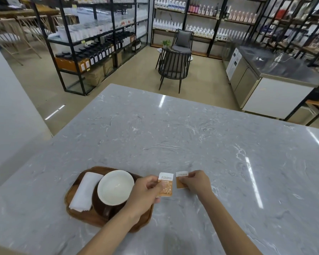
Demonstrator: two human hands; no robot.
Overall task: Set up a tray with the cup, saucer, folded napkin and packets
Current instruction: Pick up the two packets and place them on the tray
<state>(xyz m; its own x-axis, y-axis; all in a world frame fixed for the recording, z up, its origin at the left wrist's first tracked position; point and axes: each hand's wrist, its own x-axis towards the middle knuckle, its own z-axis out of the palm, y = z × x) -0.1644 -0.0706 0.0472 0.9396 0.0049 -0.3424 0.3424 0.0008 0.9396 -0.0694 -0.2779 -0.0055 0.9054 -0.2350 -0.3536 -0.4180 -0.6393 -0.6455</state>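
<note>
A wooden tray (pixel 85 218) lies near the front left of the grey marble counter. On it a folded white napkin (pixel 85 192) rests at the left, beside a brown cup with a white inside (pixel 115 186) on a dark saucer (pixel 98 205). My left hand (pixel 145 192) reaches over the tray's right side, gripping an orange and white packet (pixel 166 184). My right hand (pixel 195 182) holds a second, similar packet (pixel 180 180) just to the right, above the counter. The two packets are a small gap apart.
The marble counter (pixel 173 135) stretches far ahead and to the right. Beyond it stand two dark chairs (pixel 173 67), shelving full of bottles (pixel 99 34), and a steel worktop with cabinets (pixel 276 70) at the right.
</note>
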